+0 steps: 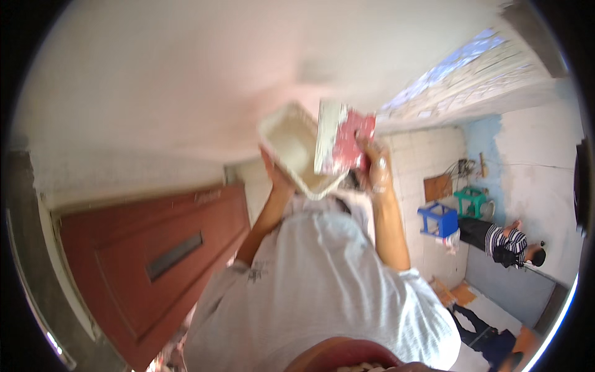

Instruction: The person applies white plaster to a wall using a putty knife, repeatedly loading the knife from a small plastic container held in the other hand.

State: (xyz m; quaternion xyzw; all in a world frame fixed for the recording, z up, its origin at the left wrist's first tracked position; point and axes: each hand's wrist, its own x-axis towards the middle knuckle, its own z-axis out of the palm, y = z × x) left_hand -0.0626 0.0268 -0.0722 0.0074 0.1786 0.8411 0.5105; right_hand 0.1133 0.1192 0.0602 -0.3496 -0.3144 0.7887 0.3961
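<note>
In middle of frame, gripping tub (296, 147) in left hand (277, 173), scraper (347, 144) in right hand (377, 166). Probably both light and stiff, maybe slippery where smeared. Best to grab tub's side and scraper's red end.

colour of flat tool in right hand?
Flat tool: red, with off-white smears, mostly along its left side. Best in head view.
</note>
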